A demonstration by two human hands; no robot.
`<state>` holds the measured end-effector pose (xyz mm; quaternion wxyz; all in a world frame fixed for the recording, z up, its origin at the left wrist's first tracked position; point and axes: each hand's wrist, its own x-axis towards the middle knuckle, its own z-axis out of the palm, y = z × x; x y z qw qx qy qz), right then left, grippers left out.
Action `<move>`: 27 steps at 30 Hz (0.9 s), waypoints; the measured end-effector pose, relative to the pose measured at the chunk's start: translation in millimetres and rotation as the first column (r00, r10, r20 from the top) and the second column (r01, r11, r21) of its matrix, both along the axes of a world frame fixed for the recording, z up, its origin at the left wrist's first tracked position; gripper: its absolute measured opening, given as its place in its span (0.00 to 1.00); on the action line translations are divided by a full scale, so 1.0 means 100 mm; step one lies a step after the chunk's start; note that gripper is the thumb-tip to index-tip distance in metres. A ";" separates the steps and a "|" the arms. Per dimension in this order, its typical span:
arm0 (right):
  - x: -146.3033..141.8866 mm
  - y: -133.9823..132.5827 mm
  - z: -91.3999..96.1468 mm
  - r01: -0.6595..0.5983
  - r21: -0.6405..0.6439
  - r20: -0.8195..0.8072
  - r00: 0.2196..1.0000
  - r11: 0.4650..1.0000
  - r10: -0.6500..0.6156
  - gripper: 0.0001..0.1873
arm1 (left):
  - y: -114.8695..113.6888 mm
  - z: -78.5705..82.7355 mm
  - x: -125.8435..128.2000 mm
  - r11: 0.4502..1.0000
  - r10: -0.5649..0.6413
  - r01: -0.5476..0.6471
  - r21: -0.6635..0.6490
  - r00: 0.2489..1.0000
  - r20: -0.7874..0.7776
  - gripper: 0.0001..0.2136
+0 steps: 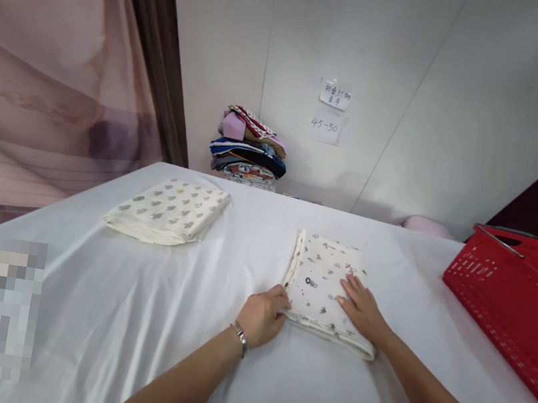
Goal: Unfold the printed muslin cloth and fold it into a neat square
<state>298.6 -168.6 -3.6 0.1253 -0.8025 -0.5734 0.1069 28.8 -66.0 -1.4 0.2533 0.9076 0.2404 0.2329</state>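
A white cloth with a small dark print (323, 277) lies folded into a thick rectangle in front of me. Its near left corner is pinched in my left hand (263, 315), which has a silver bracelet at the wrist. My right hand (361, 309) rests flat on the cloth's right side, fingers spread. Further left lies a second folded cloth (171, 210), cream with rows of grey-green motifs, and neither hand touches it.
Both cloths lie on a table with a white cover (132, 302). A red plastic basket (501, 303) with a metal handle stands at the right. Behind the far edge is a stack of folded fabrics (250, 145) against the wall. A pink curtain (55, 75) hangs at left.
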 end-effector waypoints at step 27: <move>0.21 -0.15 0.00 0.656 -0.110 -0.944 0.165 0.746 -0.285 0.32 | 0.52 0.46 0.89 0.862 0.390 -0.486 -0.143 0.817 -0.424 0.24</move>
